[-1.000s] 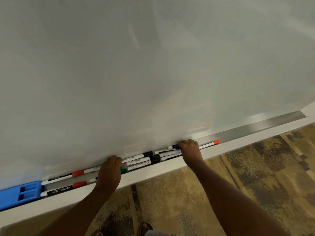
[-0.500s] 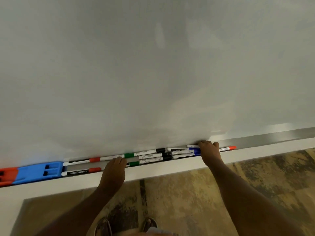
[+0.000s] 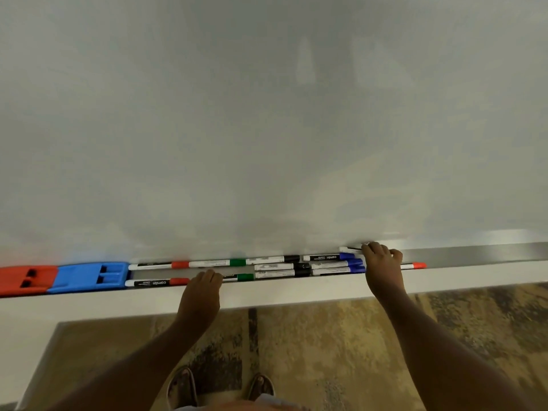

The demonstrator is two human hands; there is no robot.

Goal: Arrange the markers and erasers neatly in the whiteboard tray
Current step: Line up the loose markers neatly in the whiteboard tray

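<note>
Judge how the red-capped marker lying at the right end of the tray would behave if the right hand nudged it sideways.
The red-capped marker looks round and slim, so it would probably roll rather than slide. It seems stiff plastic, so it should move as one piece. The tray is smooth metal, so the right hand would likely need only a light push.

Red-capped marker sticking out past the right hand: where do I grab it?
Pinch the red-capped marker near its exposed cap end, from above and the right. It lies flat along the tray; the right hand covers the rest, and that end has bare tray around it.
</note>
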